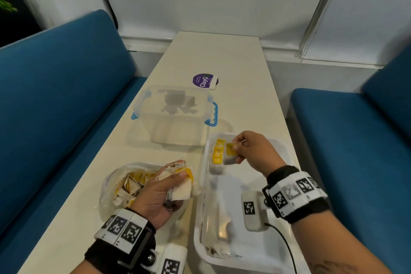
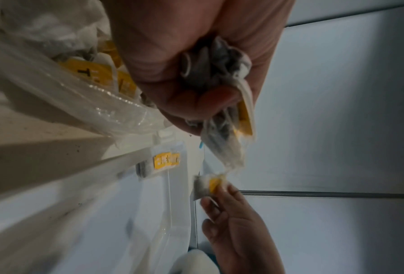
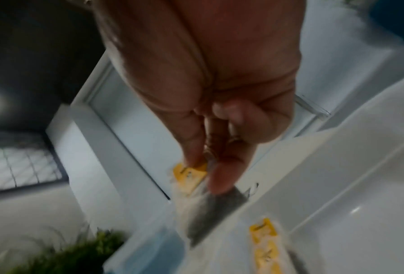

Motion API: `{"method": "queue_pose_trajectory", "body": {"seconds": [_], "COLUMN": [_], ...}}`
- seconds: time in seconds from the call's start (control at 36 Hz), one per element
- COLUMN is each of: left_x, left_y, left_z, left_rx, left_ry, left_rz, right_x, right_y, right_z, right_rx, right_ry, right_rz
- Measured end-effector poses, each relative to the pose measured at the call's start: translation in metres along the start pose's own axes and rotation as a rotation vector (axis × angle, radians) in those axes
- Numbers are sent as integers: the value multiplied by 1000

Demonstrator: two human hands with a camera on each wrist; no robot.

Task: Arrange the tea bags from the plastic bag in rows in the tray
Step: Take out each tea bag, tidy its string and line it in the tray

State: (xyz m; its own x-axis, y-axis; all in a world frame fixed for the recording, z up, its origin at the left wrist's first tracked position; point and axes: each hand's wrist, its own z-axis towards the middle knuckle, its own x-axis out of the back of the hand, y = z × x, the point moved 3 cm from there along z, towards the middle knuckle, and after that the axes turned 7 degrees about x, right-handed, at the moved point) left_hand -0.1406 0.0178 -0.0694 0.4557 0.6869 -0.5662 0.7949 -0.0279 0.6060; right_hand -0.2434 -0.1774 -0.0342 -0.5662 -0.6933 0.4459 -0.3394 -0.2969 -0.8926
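Note:
A white tray lies on the table at the right. A short row of tea bags with yellow tags sits at its far left corner. My right hand pinches one more yellow-tagged tea bag just right of that row, low over the tray; the right wrist view shows the same tea bag between thumb and fingers. My left hand grips a bunch of tea bags over the clear plastic bag, which holds several more. The left wrist view shows the bunch in my fist.
A clear lidded plastic box with blue clips stands beyond the tray and bag. A purple round sticker lies farther back on the cream table. Blue benches flank the table on both sides.

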Motion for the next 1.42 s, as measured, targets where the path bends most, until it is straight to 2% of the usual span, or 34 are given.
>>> {"method": "queue_pose_trajectory", "body": {"seconds": [0.14,0.25,0.33,0.78,0.86,0.94,1.0,1.11,1.22,1.33,1.42], "left_x": [-2,-2,-2,1,0,-1,-2,-5,-6,-8,-11], "left_y": [-1,-3,-3,-3,-2,-2,-3,-3,-3,-6,-7], "left_z": [-1,-2,-3,-7,-7,-5,-5,-6,-6,-7,-10], "left_rx": [-1,11,14,27,33,34,33,27,25,33,30], "left_ry": [2,4,5,-34,-33,-36,-40,-55,-93,-159,-155], "left_rz": [22,36,38,30,56,83,97,123,170,265,275], "right_x": [-18,-38,-47,-59,-53,-40,-31,-21,-24,-33,-36], "right_y": [29,33,37,38,37,30,18,-12,-25,-27,-29], "right_z": [26,34,36,43,43,39,30,-1,-34,-54,-62], "right_rx": [-162,-216,-252,-254,-228,-181,-132,-18,34,33,21], "right_ry": [-72,-210,-277,-215,-161,-50,-30,-63,-126,-243,-313], "right_rz": [-301,-456,-449,-462,-413,-277,-202,15,210,245,215]}}
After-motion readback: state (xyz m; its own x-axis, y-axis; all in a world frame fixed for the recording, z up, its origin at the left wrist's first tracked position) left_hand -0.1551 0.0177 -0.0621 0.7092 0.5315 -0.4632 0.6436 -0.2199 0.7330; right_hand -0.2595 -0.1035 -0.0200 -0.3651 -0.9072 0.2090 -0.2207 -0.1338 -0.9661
